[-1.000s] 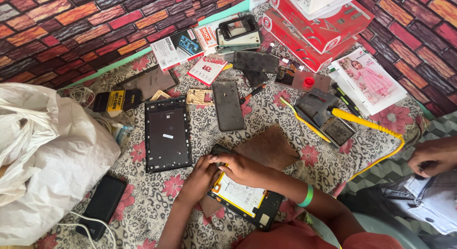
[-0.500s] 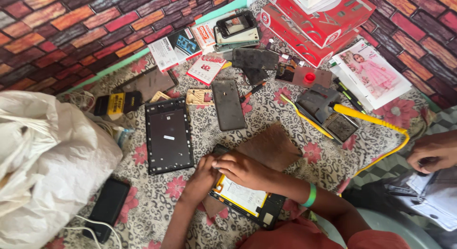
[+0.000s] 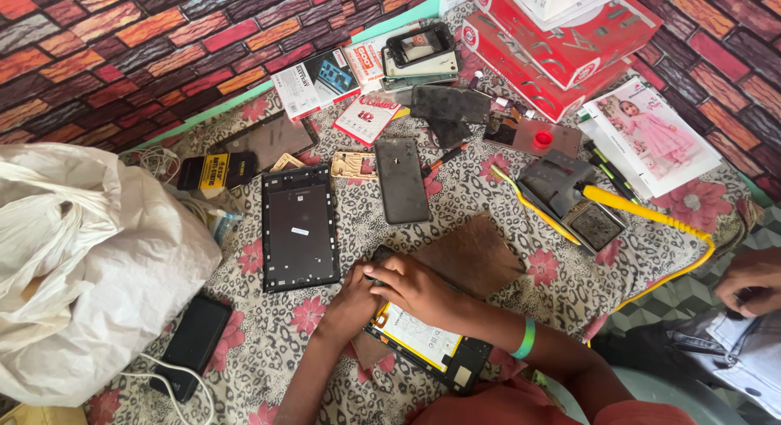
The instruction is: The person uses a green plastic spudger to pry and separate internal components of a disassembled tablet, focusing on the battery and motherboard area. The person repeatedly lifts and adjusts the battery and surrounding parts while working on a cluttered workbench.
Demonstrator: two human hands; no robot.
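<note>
An opened tablet (image 3: 427,344) lies on the flower-and-leopard-print cloth (image 3: 488,189) at the near edge, its back already off so that the white, yellow-edged battery and a dark strip of board show; judging from this, the opening-up is done and the work inside the device is under way, with nothing yet lifted out as far as can be seen. Both hands meet at the tablet's upper left corner. The left hand (image 3: 351,299) rests on the cloth with its fingers curled against that corner, steadying it. The right hand (image 3: 416,285), a green band at its wrist, lies over the top edge with the fingers bent and pressed together on the frame; whether they pinch a small tool or part there cannot be told, since the knuckles cover the spot. Neither hand is lifting the device: it lies flat, partly on a brown leather-like patch (image 3: 476,254). Just to the left lies an empty black tablet frame (image 3: 298,227), apart from the hands, and beyond it a grey phone back (image 3: 404,179). A black phone (image 3: 191,344) lies beside a large white plastic bag (image 3: 89,270) at the left. Red boxes (image 3: 561,47) are stacked at the far side, and a yellow cable (image 3: 651,222) curls toward another person's hand (image 3: 752,278) at the right edge.
</note>
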